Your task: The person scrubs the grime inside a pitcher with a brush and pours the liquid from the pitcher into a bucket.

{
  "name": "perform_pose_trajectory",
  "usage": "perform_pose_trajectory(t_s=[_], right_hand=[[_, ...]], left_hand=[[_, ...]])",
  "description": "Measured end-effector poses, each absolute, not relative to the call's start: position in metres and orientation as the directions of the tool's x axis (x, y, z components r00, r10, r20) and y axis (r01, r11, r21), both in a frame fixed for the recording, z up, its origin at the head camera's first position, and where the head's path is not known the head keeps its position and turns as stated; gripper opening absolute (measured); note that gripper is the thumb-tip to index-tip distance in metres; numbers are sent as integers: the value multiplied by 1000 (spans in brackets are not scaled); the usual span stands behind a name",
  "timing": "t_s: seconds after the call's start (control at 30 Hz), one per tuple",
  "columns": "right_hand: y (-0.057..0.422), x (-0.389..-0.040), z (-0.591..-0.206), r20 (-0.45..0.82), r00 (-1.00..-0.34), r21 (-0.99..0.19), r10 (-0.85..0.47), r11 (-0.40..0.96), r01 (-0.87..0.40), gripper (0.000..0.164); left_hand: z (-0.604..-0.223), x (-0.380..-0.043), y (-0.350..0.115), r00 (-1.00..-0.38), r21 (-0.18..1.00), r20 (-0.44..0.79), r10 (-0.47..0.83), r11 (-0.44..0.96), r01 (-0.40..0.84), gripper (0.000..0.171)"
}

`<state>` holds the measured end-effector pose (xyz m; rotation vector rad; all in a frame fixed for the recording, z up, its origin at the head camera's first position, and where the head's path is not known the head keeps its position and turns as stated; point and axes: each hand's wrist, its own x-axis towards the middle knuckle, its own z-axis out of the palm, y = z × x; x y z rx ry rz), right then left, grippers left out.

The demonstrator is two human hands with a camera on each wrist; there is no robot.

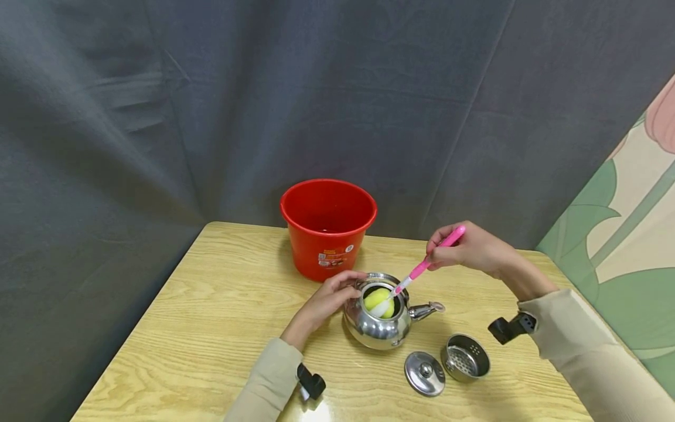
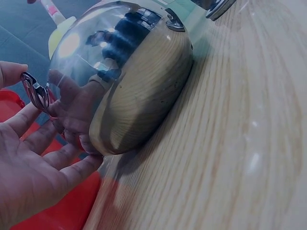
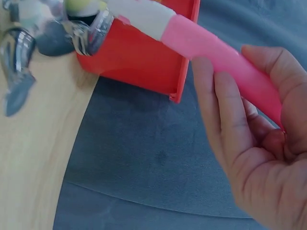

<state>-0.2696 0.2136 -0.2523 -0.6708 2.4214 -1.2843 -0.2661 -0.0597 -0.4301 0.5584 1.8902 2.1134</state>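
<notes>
A shiny steel teapot [image 1: 369, 334] stands on the table without its lid, spout pointing right. My left hand [image 1: 326, 299] holds it at its left side; in the left wrist view the thumb meets a metal loop of the handle [image 2: 36, 92] and the fingers lie against the rounded body. My right hand [image 1: 474, 251] grips the pink handle of a sponge brush [image 1: 422, 268], slanting down to the left. The brush's yellow-green sponge head [image 1: 377, 298] is inside the teapot's opening, its lower part hidden. In the right wrist view the fingers [image 3: 232, 105] wrap the pink handle.
A red bucket [image 1: 303, 243] stands behind the teapot. In front of the teapot, toward the right, lie a steel lid [image 1: 425, 375] and a perforated strainer basket [image 1: 450, 363]. Dark cloth [image 1: 327, 105] hangs behind the wooden table [image 1: 211, 328].
</notes>
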Motion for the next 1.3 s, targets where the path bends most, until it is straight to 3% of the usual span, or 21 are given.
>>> perform_pose_trajectory(t_s=[0.57,1.0,1.3], right_hand=[[181,-290,-219,-228,-808,-733,-544,642,-225,8],[116,-276,-201,-223,-835,-368,-503,837,-406,12],[77,-253,-210,-132,-795,-193,-592,802,-565,18]], left_hand=[[-428,-265,-55,-895,990,120,429,-122,74,41],[-430,-266,-57,-896,990,120,428,-118,76,41],[-432,-266,-58,-890,990,109,442,-126,59,39]])
